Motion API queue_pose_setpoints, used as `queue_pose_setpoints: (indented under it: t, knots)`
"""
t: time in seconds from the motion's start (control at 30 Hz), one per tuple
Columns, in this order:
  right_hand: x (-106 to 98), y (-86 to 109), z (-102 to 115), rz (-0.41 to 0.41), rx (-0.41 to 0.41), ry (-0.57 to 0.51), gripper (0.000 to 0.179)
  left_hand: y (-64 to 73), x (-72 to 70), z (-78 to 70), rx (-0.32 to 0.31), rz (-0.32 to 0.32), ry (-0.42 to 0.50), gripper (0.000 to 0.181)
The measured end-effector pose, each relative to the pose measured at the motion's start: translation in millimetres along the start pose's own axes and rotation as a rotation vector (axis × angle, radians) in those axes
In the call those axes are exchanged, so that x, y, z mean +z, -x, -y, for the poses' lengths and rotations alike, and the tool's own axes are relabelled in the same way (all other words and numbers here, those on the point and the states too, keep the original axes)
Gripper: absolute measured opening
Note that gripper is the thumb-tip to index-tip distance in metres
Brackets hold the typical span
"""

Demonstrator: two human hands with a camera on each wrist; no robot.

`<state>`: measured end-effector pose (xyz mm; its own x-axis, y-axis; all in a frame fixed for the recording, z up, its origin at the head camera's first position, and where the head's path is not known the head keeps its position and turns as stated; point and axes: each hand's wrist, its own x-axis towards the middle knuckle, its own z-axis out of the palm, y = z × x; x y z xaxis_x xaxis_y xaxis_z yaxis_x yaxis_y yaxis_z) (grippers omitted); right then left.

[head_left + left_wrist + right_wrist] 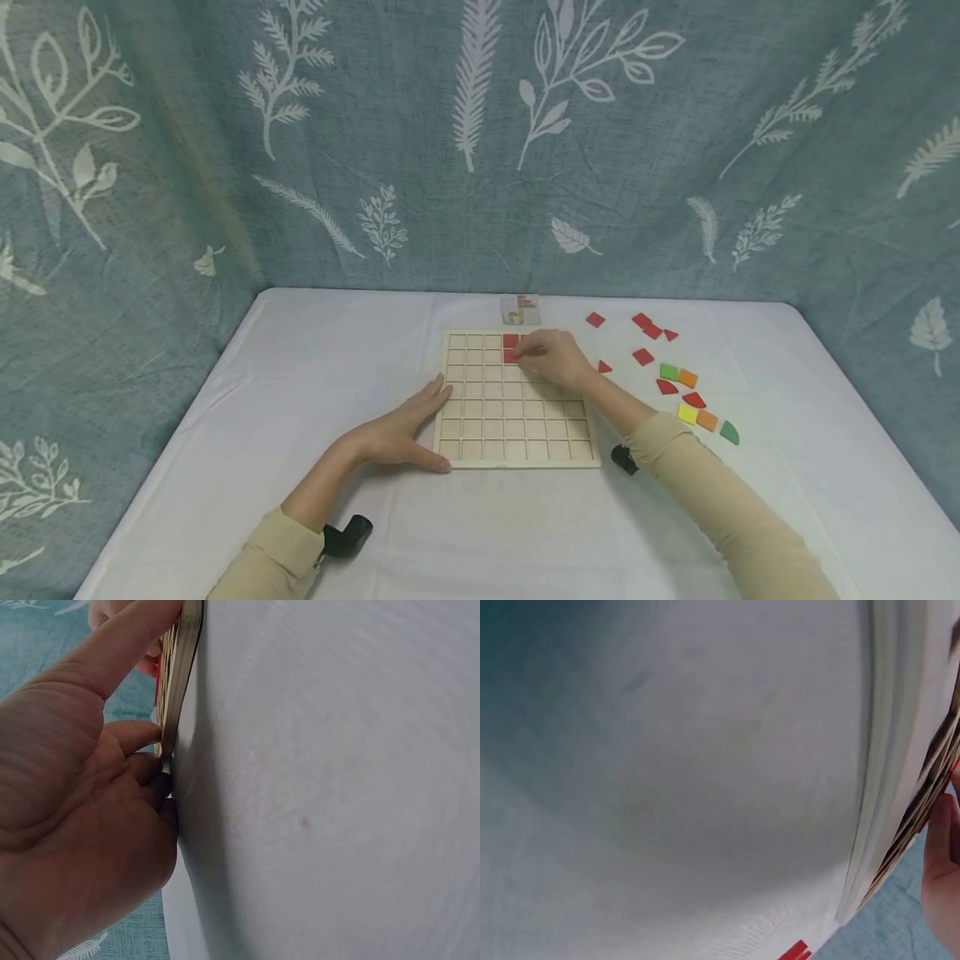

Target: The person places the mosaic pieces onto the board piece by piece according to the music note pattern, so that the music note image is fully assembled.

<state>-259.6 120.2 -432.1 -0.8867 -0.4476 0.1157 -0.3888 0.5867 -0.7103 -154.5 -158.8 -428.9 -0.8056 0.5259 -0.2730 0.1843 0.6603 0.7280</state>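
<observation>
A square wooden grid board (491, 408) lies on the white table. Two red square tiles (511, 341) fill cells in its back row area, one in front of the other. My right hand (555, 357) reaches over the board from the right, its fingertips pinching at the nearer red tile, whose right side they partly hide. In the right wrist view, the fingers (939, 847) show at the frame's edge beside a sliver of red. Along the board's left edge rests my left hand (401, 429), fingers spread and thumb near the front corner; the left wrist view shows its palm (82, 787).
Right of the board lie several loose red pieces (642, 357), some square, some pointed or rounded. Green (669, 372), orange (707, 420) and yellow (687, 413) pieces are near them. A small printed card (521, 309) lies behind the board. A patterned curtain (420, 150) borders the table.
</observation>
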Motion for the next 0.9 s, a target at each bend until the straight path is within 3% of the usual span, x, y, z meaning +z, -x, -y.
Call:
queue_pose_setpoints:
  t: [0.23,0.57,0.67,0.9]
  knots:
    - [-7,8.0,-1,-0.015,0.101,-0.028,0.017,-1.4,2.0,-1.3,0.000,0.000,0.004,0.112]
    - [-50,39.5,-28,-0.083,0.363,-0.222,0.030,-1.9,1.8,3.6,-0.002,0.003,-0.021,0.114]
    - [-62,50.7,-38,-0.102,0.411,-0.182,0.032,-2.2,1.5,4.5,-0.004,0.004,-0.020,0.114]
    - [-84,78.8,-54,-0.148,0.435,-0.049,0.032,-2.7,1.1,3.9,0.012,0.001,-0.014,0.114]
